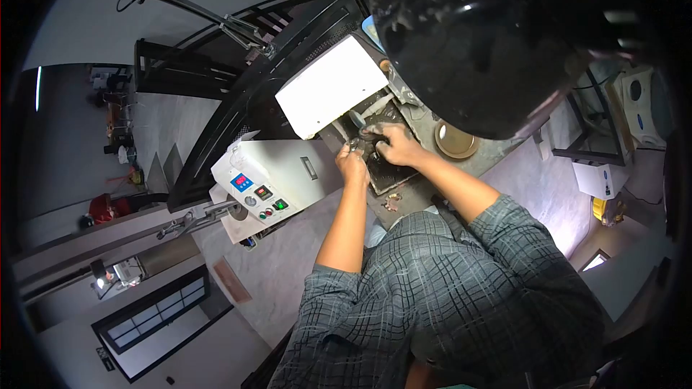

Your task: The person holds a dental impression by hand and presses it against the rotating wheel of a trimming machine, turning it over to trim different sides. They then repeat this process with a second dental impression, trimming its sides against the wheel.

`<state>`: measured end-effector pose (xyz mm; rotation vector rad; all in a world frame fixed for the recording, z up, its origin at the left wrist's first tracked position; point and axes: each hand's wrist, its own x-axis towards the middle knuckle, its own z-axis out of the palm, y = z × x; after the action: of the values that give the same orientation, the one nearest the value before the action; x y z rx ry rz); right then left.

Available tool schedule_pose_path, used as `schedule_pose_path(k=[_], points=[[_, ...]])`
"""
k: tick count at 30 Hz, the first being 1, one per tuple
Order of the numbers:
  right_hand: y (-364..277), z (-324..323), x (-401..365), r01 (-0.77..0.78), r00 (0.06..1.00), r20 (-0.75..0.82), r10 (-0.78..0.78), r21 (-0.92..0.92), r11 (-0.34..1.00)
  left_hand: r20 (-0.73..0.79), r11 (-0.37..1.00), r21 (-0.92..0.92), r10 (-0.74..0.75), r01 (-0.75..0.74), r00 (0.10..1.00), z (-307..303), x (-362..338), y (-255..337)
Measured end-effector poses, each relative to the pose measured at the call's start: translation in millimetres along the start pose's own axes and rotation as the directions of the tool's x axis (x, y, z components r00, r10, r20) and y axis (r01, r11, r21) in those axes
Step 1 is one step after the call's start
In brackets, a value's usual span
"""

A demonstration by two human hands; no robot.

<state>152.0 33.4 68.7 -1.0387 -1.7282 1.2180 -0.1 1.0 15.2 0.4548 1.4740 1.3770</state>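
My left hand (352,161) is closed, its fingers bent together close beside a grey wheel-like part (357,119). Just to its right is my right hand (396,144), also closed, with dark-smeared fingertips pointing toward the left hand. Whatever lies between the fingers is too small and dark to make out. Both hands are above a dark, dirty tray (393,176), below the front edge of a bright white hood (331,86). A pale rod-like part (378,106) sticks out near the wheel.
A white control box (270,176) with a red display and buttons stands left of my hands. A brown bowl (455,140) sits on the bench at right. Small brownish bits (391,202) lie at the front edge. A large black rounded shape (468,43) blocks the upper right.
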Motion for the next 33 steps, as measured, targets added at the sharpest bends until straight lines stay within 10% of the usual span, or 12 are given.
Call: schedule_pose_path(k=[2,11,21,33], points=[[6.9,9.2,-2.1,-0.123,0.992,-0.058,0.111,-0.284,0.951,-0.116,0.981,-0.174,-0.107,0.085,0.988,3.7,7.6,-5.3],[56.8,29.6,20.0,-0.162,0.977,-0.195,0.086,-0.421,0.893,-0.430,0.954,-0.220,-0.284,0.205,0.857,-2.8,57.2,-53.7],[46.9,22.4,31.2,-0.160,0.987,-0.074,0.142,-0.421,0.893,-0.454,0.863,-0.311,-0.503,0.398,0.735,40.4,7.2,20.5],[56.7,29.8,31.1,-0.113,0.991,-0.119,0.065,-0.455,0.883,-0.227,0.903,-0.305,-0.376,0.301,0.898,19.0,15.7,-1.1]])
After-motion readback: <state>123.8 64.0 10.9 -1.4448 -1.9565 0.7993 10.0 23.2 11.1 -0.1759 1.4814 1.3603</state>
